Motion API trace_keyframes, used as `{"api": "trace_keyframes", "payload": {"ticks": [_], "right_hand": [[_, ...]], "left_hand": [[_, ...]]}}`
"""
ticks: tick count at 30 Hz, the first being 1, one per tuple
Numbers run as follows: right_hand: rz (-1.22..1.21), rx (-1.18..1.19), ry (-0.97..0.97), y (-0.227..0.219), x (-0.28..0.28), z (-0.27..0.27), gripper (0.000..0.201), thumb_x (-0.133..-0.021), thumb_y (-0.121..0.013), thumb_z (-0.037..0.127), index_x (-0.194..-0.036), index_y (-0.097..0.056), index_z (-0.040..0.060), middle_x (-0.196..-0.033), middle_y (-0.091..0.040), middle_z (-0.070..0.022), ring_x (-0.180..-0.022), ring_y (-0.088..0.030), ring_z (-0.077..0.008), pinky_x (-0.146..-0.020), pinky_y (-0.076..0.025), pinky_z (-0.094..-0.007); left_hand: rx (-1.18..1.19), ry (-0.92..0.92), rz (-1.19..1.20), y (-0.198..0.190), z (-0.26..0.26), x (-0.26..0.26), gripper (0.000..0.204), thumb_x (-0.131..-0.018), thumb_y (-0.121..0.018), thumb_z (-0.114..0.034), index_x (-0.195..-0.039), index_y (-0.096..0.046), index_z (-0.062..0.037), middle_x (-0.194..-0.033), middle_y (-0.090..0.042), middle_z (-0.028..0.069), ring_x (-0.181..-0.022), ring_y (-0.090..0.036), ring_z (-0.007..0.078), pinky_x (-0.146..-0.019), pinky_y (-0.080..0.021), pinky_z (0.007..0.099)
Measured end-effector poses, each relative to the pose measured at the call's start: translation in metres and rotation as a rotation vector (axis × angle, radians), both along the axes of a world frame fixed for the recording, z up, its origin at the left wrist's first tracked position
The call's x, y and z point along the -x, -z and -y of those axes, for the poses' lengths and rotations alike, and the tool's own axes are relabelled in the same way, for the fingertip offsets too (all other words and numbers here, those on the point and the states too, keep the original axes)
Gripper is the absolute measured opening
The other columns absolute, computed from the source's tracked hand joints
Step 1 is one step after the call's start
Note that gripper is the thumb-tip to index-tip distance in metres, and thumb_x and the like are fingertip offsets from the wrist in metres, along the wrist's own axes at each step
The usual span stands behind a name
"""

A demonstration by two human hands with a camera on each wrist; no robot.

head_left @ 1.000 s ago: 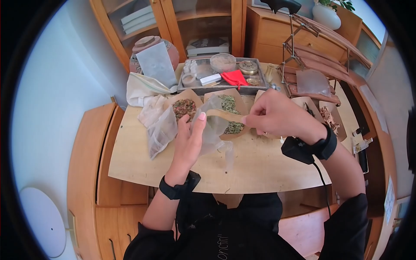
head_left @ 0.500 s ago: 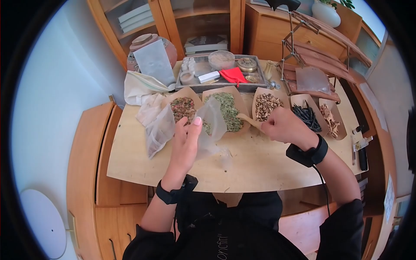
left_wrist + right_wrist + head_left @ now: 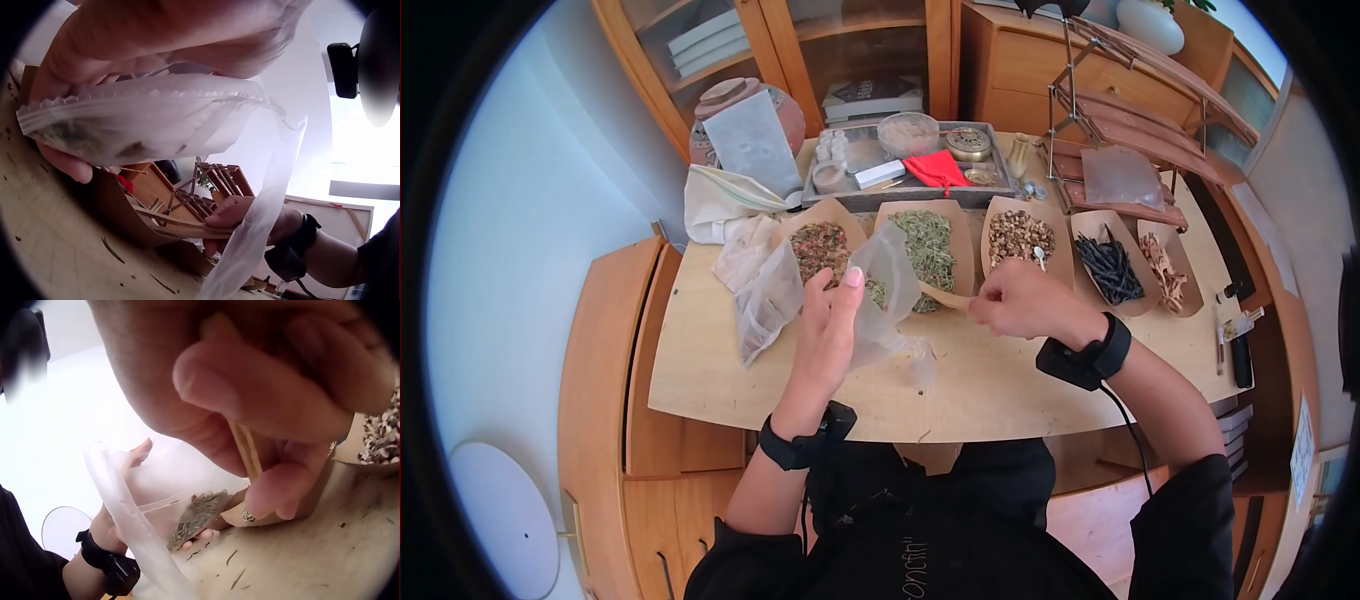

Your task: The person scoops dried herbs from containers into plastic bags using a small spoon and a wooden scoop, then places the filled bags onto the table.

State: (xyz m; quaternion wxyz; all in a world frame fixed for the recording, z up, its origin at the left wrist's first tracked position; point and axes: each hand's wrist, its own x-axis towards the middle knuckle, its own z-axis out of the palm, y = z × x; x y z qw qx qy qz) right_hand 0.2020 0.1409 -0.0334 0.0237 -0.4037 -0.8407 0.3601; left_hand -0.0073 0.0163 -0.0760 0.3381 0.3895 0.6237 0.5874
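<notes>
My left hand [image 3: 825, 335] holds a translucent bag [image 3: 887, 262] upright by its side, thumb on the near face. Chopped green dried herbs [image 3: 203, 515] show through the bag's bottom in the right wrist view. My right hand [image 3: 1035, 300] pinches the handle of a pale wooden scoop [image 3: 942, 296] between thumb and fingers. The scoop reaches left over the near end of a brown paper tray [image 3: 964, 245] of the same green herbs [image 3: 925, 240]. In the left wrist view the bag's long loose flap [image 3: 253, 234] hangs in front of the right hand.
Beside it stand paper trays of reddish dried flowers [image 3: 820, 248], pale brown chopped pieces [image 3: 1018, 238], dark strips [image 3: 1108, 268] and tan shavings [image 3: 1164, 275]. A second filled bag [image 3: 768, 305] lies at left. Behind are a grey tray [image 3: 870, 197] and a folding wooden rack [image 3: 1130, 140].
The scoop was at the bag's mouth a second ago. My right hand has drawn it out to the right, and it now lies over the green herb tray. My left hand barely moved.
</notes>
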Motion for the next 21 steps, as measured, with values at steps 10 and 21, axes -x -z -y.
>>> {"api": "trace_keyframes", "payload": {"ticks": [10,21], "right_hand": [[-0.165,0.166,0.025,0.004,0.013,-0.004,0.022,-0.079,-0.067,0.017,-0.071,-0.070,-0.0029,-0.054,-0.059,-0.0044,-0.040,-0.047,-0.0097,-0.038,-0.036,-0.0263],[-0.267,0.285,0.203,-0.027,-0.011,-0.013,0.019,-0.082,-0.065,0.014,-0.075,-0.071,-0.0024,-0.055,-0.058,-0.0011,-0.038,-0.038,-0.0035,-0.034,-0.024,-0.0216]], "left_hand": [[-0.024,0.011,0.018,-0.001,0.001,0.002,0.089,-0.090,-0.054,-0.056,-0.135,-0.025,0.0156,-0.107,-0.057,0.0145,-0.104,-0.051,0.0191,-0.096,-0.035,0.0295],[0.023,-0.071,-0.135,-0.017,0.001,-0.003,0.087,-0.090,-0.057,-0.052,-0.135,-0.027,0.0158,-0.098,-0.056,0.0113,-0.092,-0.054,0.0159,-0.085,-0.041,0.0270]]}}
